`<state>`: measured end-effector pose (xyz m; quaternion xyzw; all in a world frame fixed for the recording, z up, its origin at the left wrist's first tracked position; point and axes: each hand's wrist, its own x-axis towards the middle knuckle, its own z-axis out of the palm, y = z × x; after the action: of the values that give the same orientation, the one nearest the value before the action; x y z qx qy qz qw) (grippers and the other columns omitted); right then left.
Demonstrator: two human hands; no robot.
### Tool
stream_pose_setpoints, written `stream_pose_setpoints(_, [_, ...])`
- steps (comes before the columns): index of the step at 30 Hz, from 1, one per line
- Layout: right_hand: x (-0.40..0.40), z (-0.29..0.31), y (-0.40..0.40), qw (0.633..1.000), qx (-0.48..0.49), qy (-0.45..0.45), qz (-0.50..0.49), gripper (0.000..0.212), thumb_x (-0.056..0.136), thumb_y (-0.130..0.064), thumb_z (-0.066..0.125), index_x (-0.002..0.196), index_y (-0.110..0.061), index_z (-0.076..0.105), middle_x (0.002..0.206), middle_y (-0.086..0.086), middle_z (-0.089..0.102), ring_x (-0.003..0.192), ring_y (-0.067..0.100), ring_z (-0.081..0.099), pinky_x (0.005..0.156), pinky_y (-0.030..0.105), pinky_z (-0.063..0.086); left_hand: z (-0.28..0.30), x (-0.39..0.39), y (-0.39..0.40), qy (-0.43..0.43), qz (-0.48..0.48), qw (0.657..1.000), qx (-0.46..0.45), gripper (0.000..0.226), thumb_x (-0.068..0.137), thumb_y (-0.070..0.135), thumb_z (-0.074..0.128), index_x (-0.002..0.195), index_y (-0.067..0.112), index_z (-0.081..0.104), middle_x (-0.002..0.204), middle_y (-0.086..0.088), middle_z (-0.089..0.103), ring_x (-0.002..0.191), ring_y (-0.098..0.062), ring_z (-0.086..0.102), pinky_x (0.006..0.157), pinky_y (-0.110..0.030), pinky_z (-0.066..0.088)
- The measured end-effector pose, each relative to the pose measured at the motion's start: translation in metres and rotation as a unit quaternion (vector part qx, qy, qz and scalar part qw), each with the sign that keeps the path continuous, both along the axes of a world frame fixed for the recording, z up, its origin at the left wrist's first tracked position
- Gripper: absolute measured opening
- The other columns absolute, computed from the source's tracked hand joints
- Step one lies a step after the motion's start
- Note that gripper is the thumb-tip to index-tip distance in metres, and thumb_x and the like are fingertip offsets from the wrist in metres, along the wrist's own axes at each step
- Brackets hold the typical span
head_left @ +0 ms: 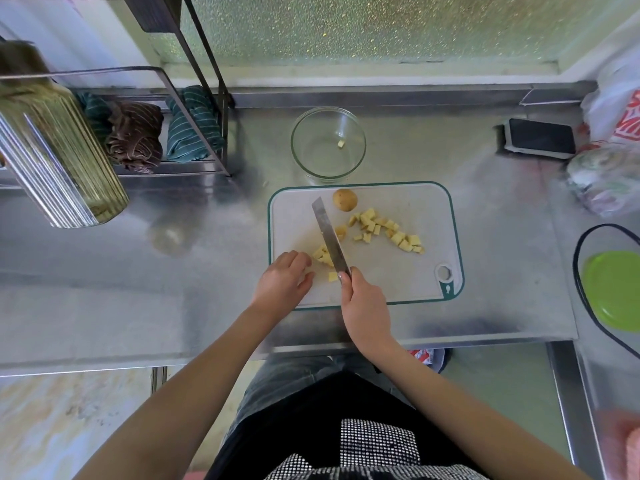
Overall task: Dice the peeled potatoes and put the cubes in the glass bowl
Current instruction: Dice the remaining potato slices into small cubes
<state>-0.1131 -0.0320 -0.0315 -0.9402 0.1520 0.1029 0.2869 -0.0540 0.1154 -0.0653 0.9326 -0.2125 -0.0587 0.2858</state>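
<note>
A white cutting board with a green rim lies on the steel counter. On it are several yellow potato cubes, a small pile of cubes by the blade, and one whole potato at the far edge. My right hand grips the handle of a knife, its blade resting on the board. My left hand sits at the board's left side, fingers curled beside the small pile, holding nothing that I can see. Beyond the board stands the glass bowl with one cube inside.
A wire rack with folded cloths stands at the back left, with a ribbed glass jar close in front of it. A phone and plastic bags sit at the right. A green plate lies in a basin at the far right.
</note>
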Motion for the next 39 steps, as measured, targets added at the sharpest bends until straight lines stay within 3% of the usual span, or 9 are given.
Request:
stream_pose_setpoints(5, [0.006, -0.004, 0.002, 0.999, -0.032, 0.038, 0.018, 0.036, 0.101, -0.036, 0.029, 0.104, -0.011, 0.053, 0.077, 0.010, 0.064, 0.073, 0.031, 0.061, 0.060, 0.036, 0.042, -0.002, 0.002, 0.001, 0.000, -0.006, 1.000, 0.001, 0.015, 0.075, 0.005, 0.071, 0.085, 0.003, 0.059, 0.081, -0.010, 0.062, 0.073, -0.029, 0.059, 0.057, -0.031, 0.049])
stream_pose_setpoints(13, [0.008, -0.012, 0.005, 0.996, -0.055, 0.059, 0.030, 0.037, 0.102, -0.037, 0.029, 0.102, -0.011, 0.056, 0.083, 0.008, 0.066, 0.078, 0.027, 0.063, 0.066, 0.036, 0.046, -0.002, 0.006, -0.001, 0.002, -0.004, 1.000, -0.001, 0.017, 0.075, 0.006, 0.072, 0.085, 0.003, 0.060, 0.081, -0.010, 0.062, 0.073, -0.029, 0.059, 0.057, -0.033, 0.051])
stream_pose_setpoints(18, [0.010, -0.020, -0.009, 0.999, 0.008, 0.043, 0.020, 0.037, 0.100, -0.036, 0.035, 0.094, -0.008, 0.059, 0.078, 0.011, 0.065, 0.075, 0.031, 0.061, 0.064, 0.032, 0.037, -0.002, 0.005, -0.008, 0.031, 0.004, 1.000, 0.005, 0.023, 0.082, 0.022, 0.068, 0.095, 0.006, 0.058, 0.092, -0.008, 0.060, 0.084, -0.025, 0.056, 0.067, -0.035, 0.049])
stream_pose_setpoints(23, [0.014, -0.018, -0.019, 0.995, 0.086, 0.044, -0.012, 0.036, 0.099, -0.035, 0.040, 0.093, -0.007, 0.061, 0.076, 0.010, 0.064, 0.074, 0.030, 0.062, 0.068, 0.034, 0.042, 0.000, -0.001, -0.021, 0.075, 0.005, 0.997, 0.010, 0.024, 0.087, 0.027, 0.060, 0.100, 0.007, 0.056, 0.098, -0.006, 0.058, 0.089, -0.023, 0.054, 0.073, -0.034, 0.046])
stream_pose_setpoints(28, [0.003, -0.020, -0.022, 1.000, -0.007, 0.007, 0.013, 0.038, 0.100, -0.037, 0.035, 0.098, -0.009, 0.060, 0.082, 0.010, 0.066, 0.077, 0.028, 0.059, 0.067, 0.032, 0.039, 0.006, 0.001, -0.026, 0.086, 0.020, 0.996, 0.026, 0.022, 0.091, 0.027, 0.054, 0.102, 0.008, 0.055, 0.100, -0.006, 0.056, 0.088, -0.022, 0.054, 0.073, -0.028, 0.042])
stream_pose_setpoints(34, [0.006, -0.021, -0.030, 1.000, 0.017, -0.008, 0.017, 0.038, 0.099, -0.037, 0.037, 0.095, -0.008, 0.061, 0.082, 0.012, 0.067, 0.077, 0.031, 0.061, 0.067, 0.034, 0.040, 0.013, 0.012, -0.045, 0.137, 0.056, 0.989, 0.024, 0.024, 0.092, 0.033, 0.051, 0.103, 0.011, 0.051, 0.102, -0.004, 0.054, 0.091, -0.021, 0.052, 0.077, -0.031, 0.043])
stream_pose_setpoints(39, [0.008, -0.024, -0.038, 0.999, -0.007, 0.003, 0.034, 0.038, 0.099, -0.038, 0.036, 0.097, -0.009, 0.061, 0.086, 0.012, 0.068, 0.081, 0.031, 0.061, 0.067, 0.030, 0.035, 0.014, 0.023, -0.055, 0.145, 0.031, 0.984, 0.096, 0.030, 0.097, 0.030, 0.040, 0.113, 0.006, 0.049, 0.114, -0.013, 0.053, 0.103, -0.029, 0.050, 0.084, -0.038, 0.041])
